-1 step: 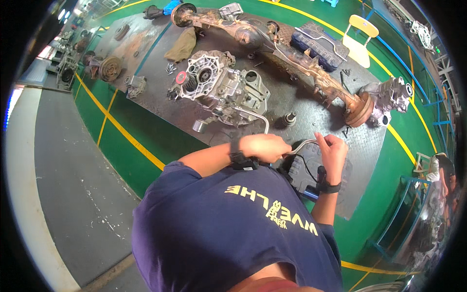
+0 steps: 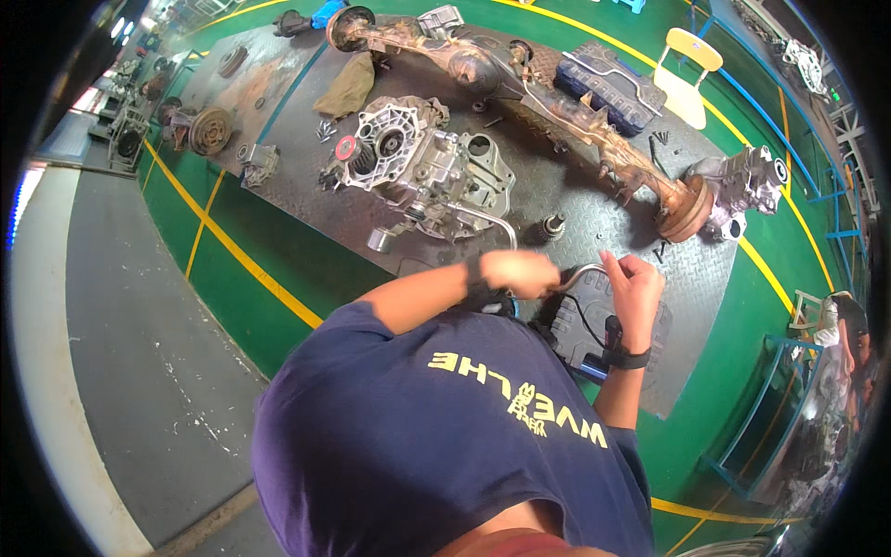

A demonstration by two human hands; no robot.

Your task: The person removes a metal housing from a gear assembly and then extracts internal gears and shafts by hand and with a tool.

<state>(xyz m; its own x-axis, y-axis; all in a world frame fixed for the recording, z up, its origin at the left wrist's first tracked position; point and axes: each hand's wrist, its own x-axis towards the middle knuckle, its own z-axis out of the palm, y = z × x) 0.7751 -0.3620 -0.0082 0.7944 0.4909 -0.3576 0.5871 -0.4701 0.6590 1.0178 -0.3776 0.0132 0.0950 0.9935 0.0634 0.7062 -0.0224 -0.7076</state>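
A shiny bent steel rod shaped like a speed brace [image 2: 581,272] runs between my hands. Closed around its middle, my left hand [image 2: 522,274] is smeared by motion. My right hand [image 2: 636,290] grips the other end, thumb pointing up. Beyond my left hand, a bent length of rod reaches to the silver gearbox [image 2: 432,176], whose open bell housing faces left. Where the rod meets the gearbox is hard to make out. Below my hands lies a dark moulded tool case [image 2: 577,327], partly covered by my arm and shirt.
A toothed gear shaft [image 2: 551,228] stands beyond my hands on the steel-plate table [image 2: 566,190]. A rusty axle [image 2: 548,107] stretches across the back. Behind it lies a blue-black case [image 2: 603,88] with another bent rod. Loose bolts [image 2: 325,131] lie left of the gearbox.
My left hand and forearm have shifted a little to the right and upward, and the rod's bend beside the gearbox has moved slightly with them. My right hand stays in place.
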